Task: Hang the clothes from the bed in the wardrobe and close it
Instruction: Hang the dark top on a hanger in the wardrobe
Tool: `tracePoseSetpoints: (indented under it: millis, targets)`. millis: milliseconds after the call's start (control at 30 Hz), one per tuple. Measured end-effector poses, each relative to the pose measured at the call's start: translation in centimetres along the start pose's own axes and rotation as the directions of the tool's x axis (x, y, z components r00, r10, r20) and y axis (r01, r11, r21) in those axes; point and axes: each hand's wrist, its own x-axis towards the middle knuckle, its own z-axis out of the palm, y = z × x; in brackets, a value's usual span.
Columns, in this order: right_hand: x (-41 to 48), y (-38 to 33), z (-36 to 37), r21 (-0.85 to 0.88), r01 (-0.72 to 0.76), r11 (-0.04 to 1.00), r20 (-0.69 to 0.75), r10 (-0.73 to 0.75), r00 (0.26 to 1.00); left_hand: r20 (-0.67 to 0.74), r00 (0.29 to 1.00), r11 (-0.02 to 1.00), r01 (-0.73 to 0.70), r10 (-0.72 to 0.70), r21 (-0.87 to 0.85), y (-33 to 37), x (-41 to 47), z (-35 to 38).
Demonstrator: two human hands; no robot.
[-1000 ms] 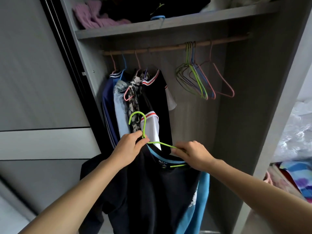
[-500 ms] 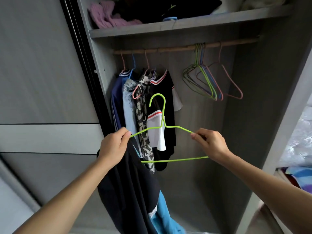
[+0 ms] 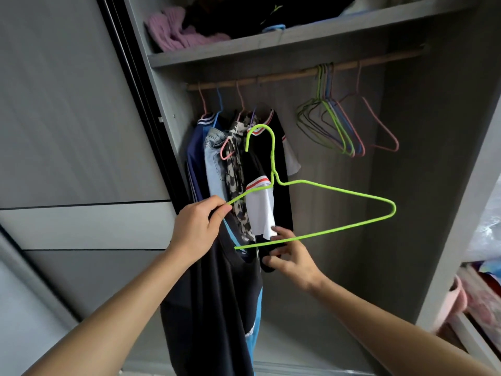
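Open wardrobe [image 3: 439, 185] fills the centre and right of frame: grey wood-grain walls, dim interior. The sliding door [image 3: 67, 131] is pushed to the left, grey panels with dark horizontal seams.

A shelf [image 3: 284, 40] runs across the top. A pink knit [image 3: 176, 36] sits at its left end, with dark folded items beside it.

Below the shelf is a wooden rail [image 3: 292, 75]. At its left end, hung clothes [image 3: 217, 164] are packed close together: navy top, pale denim, an animal-print piece, a black shirt with white sleeves. Toward the right end is a cluster of empty hangers [image 3: 334, 126] in green, blue and pink.

The green hanger [image 3: 339, 191] is held mid-frame in front of the hung clothes, below the rail, hook up and not on the rail.

Left hand [image 3: 199, 230] is at centre, thumb and fingers pinching the hanger's left shoulder wire.

The dark garment [image 3: 214, 308], black with blue trim, drapes straight down from under that hand toward the bottom of frame. The hanger's left corner is hidden in the cloth.

Right hand [image 3: 294, 257] is just below the hanger's bottom bar, which crosses in front of its fingers. The fingers are loosely curved near a dark fold of cloth. I cannot tell whether they clamp anything.

Low right edge, outside the wardrobe: coloured cloth [image 3: 485, 278], blurred.
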Motion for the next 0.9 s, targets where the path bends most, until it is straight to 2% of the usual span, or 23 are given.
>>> tracePoseSetpoints:
  millis: [33, 100, 167, 200, 233, 300, 333, 433, 533, 567, 633, 667, 700, 733, 767, 800, 833, 867, 900]
  targets:
    - [0.2, -1.2, 0.2, 0.203, -0.018, 0.979, 0.028, 0.013, 1.000, 0.003, 1.000, 1.000, 0.005, -0.005, 0.024, -0.4, -0.1, -0.4]
    - [0.2, -3.7, -0.3, 0.565, -0.094, 0.819, 0.031, 0.092, 0.995, -0.002, 0.998, 0.997, 0.063, -0.063, 0.042, -2.0, -0.4, -1.0]
    - [0.7, -4.7, -1.8, 0.762, -0.103, 0.639, -0.081, 0.252, 0.964, -0.012, 0.991, 0.990, 0.136, -0.135, 0.033, -3.5, -1.1, -1.6]
    - [1.1, -4.7, -2.7, 0.787, -0.064, 0.614, -0.174, 0.321, 0.931, -0.002, 0.988, 0.988, 0.156, -0.156, 0.015, -3.8, -1.5, -1.6]
    - [1.5, -4.9, -3.3, 0.772, -0.037, 0.634, -0.254, 0.362, 0.897, 0.013, 0.985, 0.985, 0.173, -0.173, -0.004, -3.9, -1.7, -1.6]
    - [2.1, -4.6, -3.1, 0.699, -0.009, 0.715, -0.366, 0.369, 0.854, 0.036, 0.979, 0.979, 0.201, -0.200, -0.033, -3.4, -1.8, -1.3]
    - [2.4, -4.2, -2.4, 0.668, -0.009, 0.744, -0.381, 0.352, 0.855, 0.038, 0.975, 0.974, 0.219, -0.217, -0.053, -2.8, -1.7, -1.1]
    - [2.4, -3.2, 0.5, 0.633, -0.063, 0.772, -0.297, 0.316, 0.901, 0.030, 0.961, 0.957, 0.277, -0.276, -0.083, -0.8, -0.3, -0.2]
    - [1.5, -1.6, 1.0, 0.649, -0.178, 0.740, -0.048, 0.273, 0.961, -0.016, 0.946, 0.946, 0.323, -0.323, -0.013, 0.3, 0.9, 0.4]
    - [1.1, -1.1, 0.7, 0.598, -0.238, 0.765, 0.087, 0.234, 0.968, -0.022, 0.948, 0.948, 0.318, -0.318, -0.022, 0.5, 1.1, 0.5]
    - [0.5, 0.4, 0.5, 0.335, -0.312, 0.889, 0.272, 0.226, 0.935, 0.000, 0.957, 0.952, 0.288, -0.290, -0.099, 0.9, 1.2, 0.7]
    - [0.6, 0.9, 0.9, 0.217, -0.297, 0.930, 0.243, 0.243, 0.939, 0.022, 0.964, 0.954, 0.265, -0.265, -0.143, 1.3, 1.1, 0.8]
    - [1.0, 1.3, 1.4, 0.158, -0.289, 0.944, 0.138, 0.269, 0.953, 0.046, 0.971, 0.954, 0.240, -0.236, -0.181, 1.8, 1.0, 0.9]
    - [1.7, 1.9, 1.9, 0.145, -0.296, 0.944, 0.024, 0.295, 0.955, 0.069, 0.976, 0.953, 0.215, -0.205, -0.212, 2.4, 0.8, 1.1]
    - [2.4, 2.2, 2.4, 0.150, -0.319, 0.936, -0.026, 0.326, 0.945, 0.088, 0.981, 0.953, 0.192, -0.175, -0.234, 2.9, 0.7, 1.1]
    - [3.2, 2.8, 3.0, 0.102, -0.341, 0.935, -0.004, 0.343, 0.939, 0.102, 0.983, 0.954, 0.171, -0.150, -0.245, 3.4, 0.5, 1.1]
    - [4.0, 3.2, 3.5, -0.052, -0.352, 0.935, 0.076, 0.355, 0.932, 0.112, 0.985, 0.956, 0.154, -0.130, -0.250, 3.7, 0.5, 1.0]
    - [4.6, 4.2, 4.0, -0.267, -0.333, 0.904, 0.134, 0.377, 0.916, 0.116, 0.986, 0.957, 0.143, -0.117, -0.253, 3.9, 0.4, 0.9]
    - [4.6, 4.7, 4.3, -0.478, -0.295, 0.827, 0.151, 0.408, 0.900, 0.114, 0.988, 0.959, 0.133, -0.107, -0.252, 3.8, 0.4, 0.7]
